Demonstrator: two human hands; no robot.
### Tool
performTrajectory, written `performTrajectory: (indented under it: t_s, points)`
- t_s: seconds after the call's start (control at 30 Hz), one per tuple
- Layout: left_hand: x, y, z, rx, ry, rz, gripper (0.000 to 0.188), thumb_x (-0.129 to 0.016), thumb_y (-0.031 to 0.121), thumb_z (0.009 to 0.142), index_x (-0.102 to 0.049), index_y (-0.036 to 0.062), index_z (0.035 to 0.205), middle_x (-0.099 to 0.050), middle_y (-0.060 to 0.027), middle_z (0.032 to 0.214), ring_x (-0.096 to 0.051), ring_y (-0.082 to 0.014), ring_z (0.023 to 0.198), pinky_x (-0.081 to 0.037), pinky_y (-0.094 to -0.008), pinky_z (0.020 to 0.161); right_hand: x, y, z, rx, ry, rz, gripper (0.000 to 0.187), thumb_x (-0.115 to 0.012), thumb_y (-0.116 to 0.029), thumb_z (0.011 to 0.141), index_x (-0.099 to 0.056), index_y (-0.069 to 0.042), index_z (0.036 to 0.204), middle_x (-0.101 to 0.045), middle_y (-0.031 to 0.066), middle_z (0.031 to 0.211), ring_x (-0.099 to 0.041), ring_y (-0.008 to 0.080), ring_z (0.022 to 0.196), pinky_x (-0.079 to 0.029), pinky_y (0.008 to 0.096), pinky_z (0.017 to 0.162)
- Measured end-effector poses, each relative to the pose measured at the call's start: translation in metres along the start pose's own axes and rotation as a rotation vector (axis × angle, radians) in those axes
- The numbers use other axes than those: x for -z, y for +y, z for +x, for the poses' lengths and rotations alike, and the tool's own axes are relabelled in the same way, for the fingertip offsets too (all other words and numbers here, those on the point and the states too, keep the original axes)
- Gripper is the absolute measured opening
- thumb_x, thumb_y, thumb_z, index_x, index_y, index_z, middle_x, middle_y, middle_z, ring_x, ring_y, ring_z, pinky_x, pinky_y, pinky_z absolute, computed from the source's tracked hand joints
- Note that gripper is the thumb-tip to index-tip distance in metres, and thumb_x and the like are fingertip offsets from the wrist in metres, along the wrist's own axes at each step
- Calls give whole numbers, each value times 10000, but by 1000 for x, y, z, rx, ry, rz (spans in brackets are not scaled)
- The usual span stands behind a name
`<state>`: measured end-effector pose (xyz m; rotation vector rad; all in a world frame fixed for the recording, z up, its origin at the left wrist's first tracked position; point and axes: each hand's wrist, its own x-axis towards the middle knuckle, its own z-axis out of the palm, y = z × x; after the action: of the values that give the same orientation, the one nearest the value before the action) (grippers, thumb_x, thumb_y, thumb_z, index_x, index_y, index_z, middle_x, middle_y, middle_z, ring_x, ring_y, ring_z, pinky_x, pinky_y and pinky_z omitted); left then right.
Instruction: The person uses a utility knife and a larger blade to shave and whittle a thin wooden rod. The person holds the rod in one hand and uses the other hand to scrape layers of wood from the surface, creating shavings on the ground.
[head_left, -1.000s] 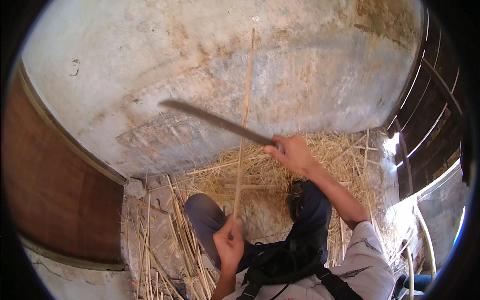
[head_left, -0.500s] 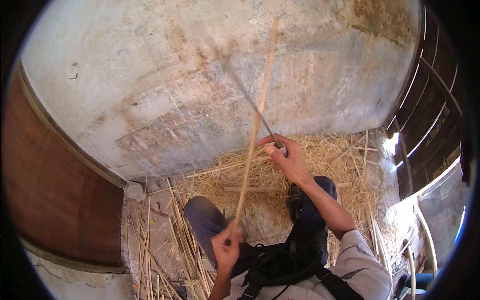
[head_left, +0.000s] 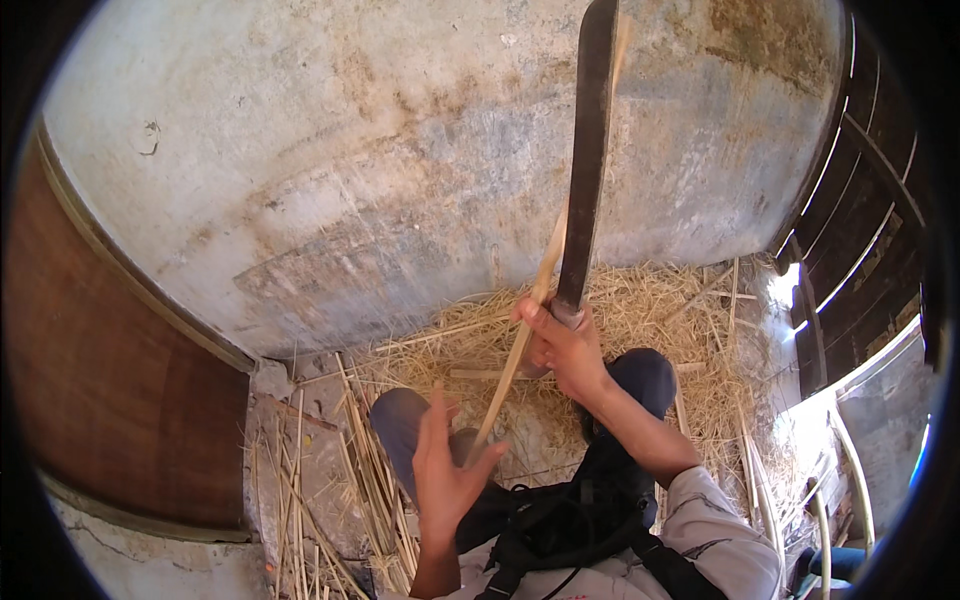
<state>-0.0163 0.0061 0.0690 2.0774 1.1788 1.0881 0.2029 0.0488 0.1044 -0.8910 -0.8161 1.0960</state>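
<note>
My right hand (head_left: 566, 350) is closed round the handle of a machete (head_left: 588, 150), whose long dark blade points up in front of the wall. A long pale strip of split bamboo (head_left: 515, 365) slants upward past the right thumb and on behind the blade. The right thumb and fingertips appear to pinch this strip. My left hand (head_left: 445, 475) is open, thumb and fingers spread beside the strip's lower end. Whether the left palm touches the strip, I cannot tell.
Pale shavings (head_left: 650, 320) cover the floor beyond my knees. Several long bamboo strips (head_left: 365, 480) lie to my left, near a brown wooden panel (head_left: 130, 370). A stained wall (head_left: 420, 180) stands ahead, with dark slats (head_left: 850, 200) on the right.
The machete has swung right and turned its flat side into view. My left hand has opened from its grip on the strip, whose top has tilted right. The right hand has come to the strip.
</note>
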Motion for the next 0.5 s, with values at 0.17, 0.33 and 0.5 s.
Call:
performTrajectory:
  t_s: [0.17,0.33,0.5]
  points:
    - [-17,11,9,141,-202,-204,480,-710,180,975,-574,31,1410,-674,-203,910,-678,-302,806,-528,-403,742,-17,-3,-11,-25,-63,106,312,-687,-326,1032,-674,-21,968,-383,-80,539,-330,21,449,-224,245,451]
    - [-12,21,3,247,-221,-234,269,-579,186,1051,-621,32,1268,-593,-191,698,-617,-354,632,-476,-422,630,13,-8,-11,27,-61,-100,276,-689,-307,1030,-708,-43,953,-455,-89,597,-370,8,512,-270,234,469]
    - [-9,19,6,276,-173,-126,216,-520,163,1081,-615,-30,1098,-605,-167,710,-579,-247,612,-426,-370,583,54,6,5,588,-53,-976,164,-792,-198,824,-681,-93,885,-584,36,587,-554,197,480,-403,317,477]
